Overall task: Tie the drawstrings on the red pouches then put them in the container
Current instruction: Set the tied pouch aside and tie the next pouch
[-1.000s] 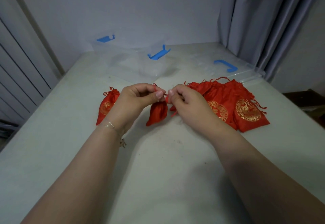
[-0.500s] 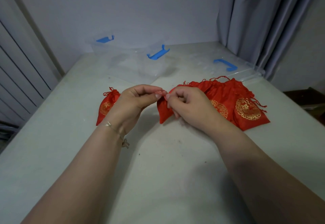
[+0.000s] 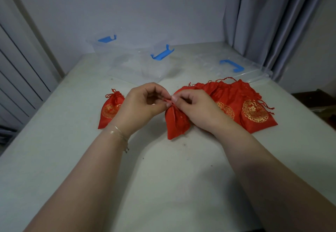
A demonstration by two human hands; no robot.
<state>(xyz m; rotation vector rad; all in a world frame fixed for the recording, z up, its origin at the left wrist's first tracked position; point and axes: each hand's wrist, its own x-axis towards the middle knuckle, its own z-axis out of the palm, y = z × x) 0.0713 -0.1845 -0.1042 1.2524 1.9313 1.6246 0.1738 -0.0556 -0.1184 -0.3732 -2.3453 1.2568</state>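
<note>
Since the earlier frame the pouch [image 3: 177, 122] has dropped lower, its body now lying on the table [image 3: 163, 186] just beside the pile [image 3: 241, 106]. Both hands, left [image 3: 141, 104] and right [image 3: 192, 108], pinch its drawstring [image 3: 168, 101] mid-knot. One tied pouch [image 3: 111, 109] lies left of the pile; none seem to be in the container [image 3: 140, 66] yet

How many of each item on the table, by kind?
Tied pouch lying alone, left: 1
Pouch gripped at its neck by both hands: 1
Pile of pouches, right: at least 3; overlap hides the exact number
Clear container: 1
Clear lid: 1
Total: at least 7
</note>
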